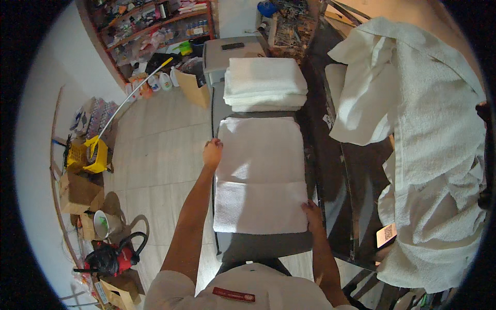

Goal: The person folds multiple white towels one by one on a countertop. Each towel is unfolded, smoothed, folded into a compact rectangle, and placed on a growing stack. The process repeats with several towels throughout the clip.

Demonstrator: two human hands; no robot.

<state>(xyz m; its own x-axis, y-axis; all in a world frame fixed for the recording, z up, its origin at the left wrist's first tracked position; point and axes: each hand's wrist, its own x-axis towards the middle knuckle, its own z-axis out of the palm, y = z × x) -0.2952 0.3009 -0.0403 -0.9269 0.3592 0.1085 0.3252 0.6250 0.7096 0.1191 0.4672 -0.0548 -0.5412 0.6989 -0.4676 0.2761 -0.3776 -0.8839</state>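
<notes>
A white terry towel (260, 151) lies flat before me on a narrow grey surface (267, 246), its near part folded over with the fold's edge running across it. At the towel's left edge, my left hand (213, 153) has its fingers curled against the cloth. My right hand (313, 215) pinches the right edge lower down, close to the near corner. Just beyond lies a stack of folded white towels (265, 83). Both hands' fingertips are partly hidden at the cloth's edges.
Unfolded white towels (430, 116) are heaped on a dark surface (333, 186) to my right. A phone (233, 46) rests on the grey box at the far end. Leftward on the tiled floor stand a yellow mop bucket (97, 155), cardboard boxes (79, 192) and a red-and-black vacuum cleaner (116, 255).
</notes>
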